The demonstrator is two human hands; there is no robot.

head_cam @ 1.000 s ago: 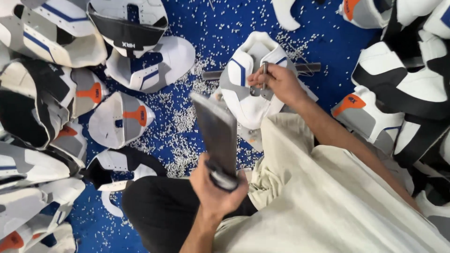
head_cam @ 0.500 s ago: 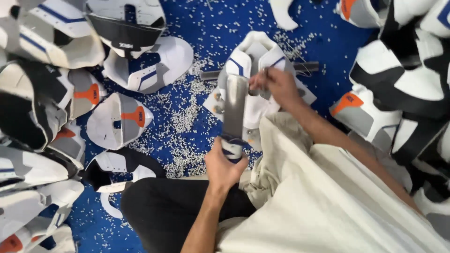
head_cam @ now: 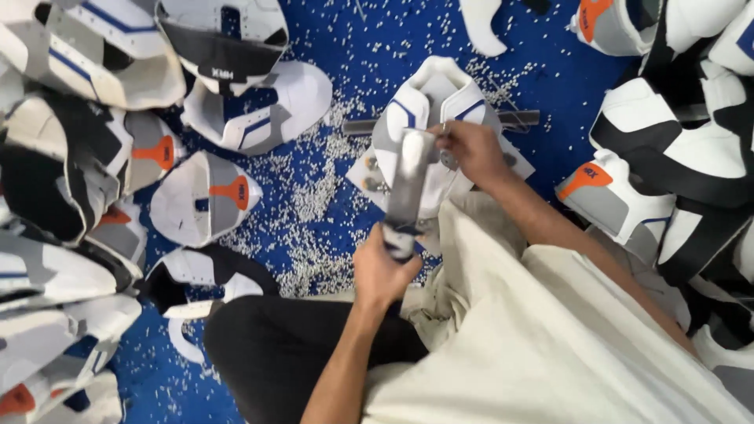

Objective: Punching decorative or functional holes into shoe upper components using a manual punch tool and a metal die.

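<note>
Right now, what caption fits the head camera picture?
Left hand swings flat grey metal bar onto white shoe upper steadied by right hand.

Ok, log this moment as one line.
left hand: grips flat metal tool | right hand: on white shoe upper | blue floor: white punch bits

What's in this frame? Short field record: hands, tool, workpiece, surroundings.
left hand: grips the dark handle end of a flat metal tool
flat metal tool: blade slants up and away, its top end over the workpiece
right hand: rests on the workpiece beside the blade's top end
workpiece: white shoe upper with blue stripes, lying flat on the blue floor
blue floor: strewn with small white punched bits
surroundings: piles of white, grey and black shoe uppers with orange tabs on both sides
</note>
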